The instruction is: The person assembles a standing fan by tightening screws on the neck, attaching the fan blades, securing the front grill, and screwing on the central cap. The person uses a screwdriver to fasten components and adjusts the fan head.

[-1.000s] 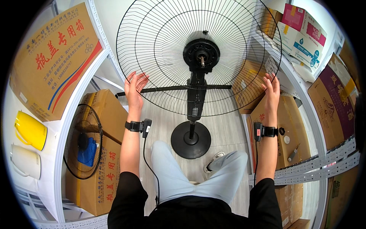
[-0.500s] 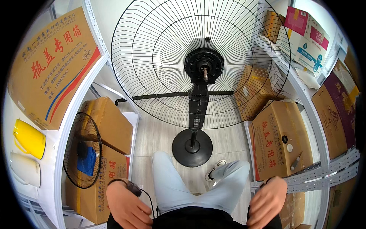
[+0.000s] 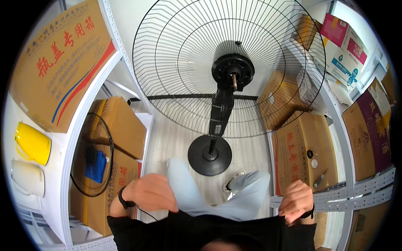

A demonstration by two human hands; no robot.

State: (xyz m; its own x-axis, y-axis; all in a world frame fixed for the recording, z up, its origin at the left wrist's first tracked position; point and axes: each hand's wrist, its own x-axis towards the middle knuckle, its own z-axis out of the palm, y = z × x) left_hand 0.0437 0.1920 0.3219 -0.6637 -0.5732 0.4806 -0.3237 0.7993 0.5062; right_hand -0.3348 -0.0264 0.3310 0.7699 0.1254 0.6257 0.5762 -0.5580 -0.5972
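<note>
With the black shirt [image 3: 197, 228] stretched out on the wearer's side of the standing fan [image 3: 233, 71], the left hand [image 3: 153, 194] and right hand [image 3: 296, 200], fingers curled and seemingly pinching its cloth, should pull evenly and gently, well apart from the fan.

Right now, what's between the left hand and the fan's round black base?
In the head view, the light blue left trouser leg lies between the left hand and the base.
</note>
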